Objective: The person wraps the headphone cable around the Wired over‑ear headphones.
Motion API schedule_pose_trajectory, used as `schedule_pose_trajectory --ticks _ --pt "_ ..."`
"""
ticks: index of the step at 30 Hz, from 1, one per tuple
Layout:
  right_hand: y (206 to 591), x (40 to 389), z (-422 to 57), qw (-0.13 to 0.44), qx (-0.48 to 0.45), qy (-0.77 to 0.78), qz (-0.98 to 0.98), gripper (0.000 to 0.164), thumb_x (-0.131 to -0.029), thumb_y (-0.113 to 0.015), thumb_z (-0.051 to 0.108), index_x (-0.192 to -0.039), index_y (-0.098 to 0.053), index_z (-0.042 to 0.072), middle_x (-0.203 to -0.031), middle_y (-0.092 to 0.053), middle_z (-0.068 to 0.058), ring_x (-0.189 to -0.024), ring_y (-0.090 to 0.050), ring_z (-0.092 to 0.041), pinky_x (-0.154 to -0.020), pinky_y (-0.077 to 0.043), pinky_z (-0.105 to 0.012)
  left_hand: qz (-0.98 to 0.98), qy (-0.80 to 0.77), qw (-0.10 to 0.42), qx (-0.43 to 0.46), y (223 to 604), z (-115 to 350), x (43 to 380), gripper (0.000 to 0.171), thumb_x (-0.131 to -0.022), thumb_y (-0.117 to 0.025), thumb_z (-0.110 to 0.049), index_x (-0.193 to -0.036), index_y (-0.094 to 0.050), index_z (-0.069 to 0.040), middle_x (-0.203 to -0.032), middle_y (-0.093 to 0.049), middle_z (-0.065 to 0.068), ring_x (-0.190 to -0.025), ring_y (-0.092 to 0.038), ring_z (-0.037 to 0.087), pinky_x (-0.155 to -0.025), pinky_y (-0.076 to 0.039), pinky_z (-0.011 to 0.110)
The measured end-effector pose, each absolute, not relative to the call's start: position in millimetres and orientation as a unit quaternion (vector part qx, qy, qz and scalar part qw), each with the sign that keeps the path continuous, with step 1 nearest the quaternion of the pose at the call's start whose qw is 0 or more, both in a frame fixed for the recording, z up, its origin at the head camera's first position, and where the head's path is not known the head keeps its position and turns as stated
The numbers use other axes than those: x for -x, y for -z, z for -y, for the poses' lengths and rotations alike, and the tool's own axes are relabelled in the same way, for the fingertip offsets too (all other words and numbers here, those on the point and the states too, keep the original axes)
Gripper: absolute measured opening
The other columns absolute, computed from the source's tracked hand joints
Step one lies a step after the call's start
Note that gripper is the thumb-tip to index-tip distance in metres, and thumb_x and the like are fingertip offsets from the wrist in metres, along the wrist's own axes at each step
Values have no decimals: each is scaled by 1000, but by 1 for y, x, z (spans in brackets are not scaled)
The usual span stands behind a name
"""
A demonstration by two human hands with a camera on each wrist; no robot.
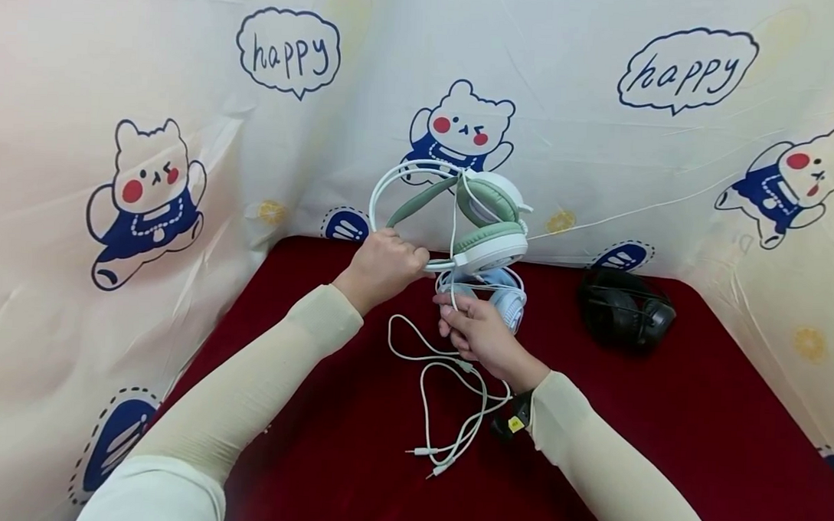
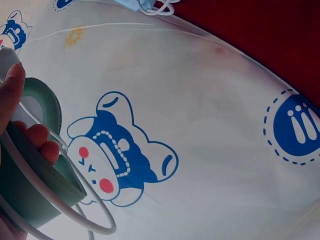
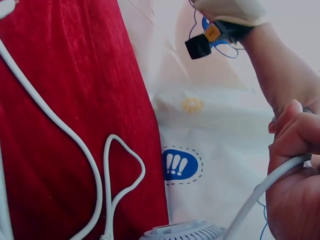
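A white over-ear headset with green padding [image 1: 488, 240] is held up above the table by my left hand [image 1: 388, 266], its fingers curled around the headband. In the left wrist view, the fingers [image 2: 42, 142] wrap over the green headband pad. My right hand [image 1: 483, 332] is just below the ear cups and grips the headset's white cable [image 3: 250, 200]. Part of that cable hangs from the ear cups down to the right hand. More white cable [image 1: 433, 358] lies loosely looped on the table, with two plugs [image 1: 424, 451] toward the front.
Behind the right hand sits a pale blue headset [image 1: 510, 300] on the dark red tablecloth [image 1: 328, 441]. A black headset [image 1: 625, 310] lies farther right. Printed cloth [image 1: 339, 127] with cartoon bears hangs around the back and sides of the table.
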State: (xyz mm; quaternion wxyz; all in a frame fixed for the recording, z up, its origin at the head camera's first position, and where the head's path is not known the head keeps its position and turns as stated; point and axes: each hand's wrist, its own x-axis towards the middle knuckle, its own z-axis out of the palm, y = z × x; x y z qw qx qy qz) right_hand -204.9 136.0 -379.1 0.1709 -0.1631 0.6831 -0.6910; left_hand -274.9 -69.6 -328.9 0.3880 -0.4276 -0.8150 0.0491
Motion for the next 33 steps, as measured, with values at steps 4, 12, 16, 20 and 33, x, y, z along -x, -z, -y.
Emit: schedule_pose_trajectory --ticks 4,12,16,20,33 --pt "379 200 -135 173 167 675 -698 36 -104 -42 14 -137 -44 -1 -81 -54 -9 -45 -36 -11 -38 -30 -26 817 -45 388 424 332 70 278 28 -80 -79 -33 -76 -68 -8 -62 -65 4 -56 -62 18 -53 -41 30" --pt "380 190 -129 173 180 623 -741 39 -103 -46 12 -139 -44 -3 -84 -61 -18 -50 -52 -15 -47 -49 -30 828 -50 369 420 335 75 279 25 -82 -77 -32 -81 -70 -8 -63 -65 4 -59 -65 18 -58 -46 31" --pt "379 186 -129 173 190 603 -755 39 -102 -48 12 -138 -45 -3 -83 -64 -20 -51 -57 -16 -49 -52 -32 825 -52 373 420 336 79 280 27 -82 -77 -34 -79 -69 -8 -61 -64 4 -59 -64 19 -57 -46 32" --pt "378 180 -131 175 202 587 -764 38 -102 -50 12 -137 -47 -3 -81 -65 -17 -54 -61 -18 -53 -55 -36 825 -55 377 416 336 82 282 28 -82 -77 -34 -80 -69 -7 -61 -64 4 -57 -63 19 -56 -46 32" --pt "360 146 -143 219 238 529 -785 33 -100 -53 14 -130 -52 1 -80 -64 -14 -53 -62 -29 -47 -53 -42 836 -68 368 401 338 93 287 27 -81 -78 -34 -83 -72 -7 -67 -68 5 -63 -66 19 -59 -48 31"
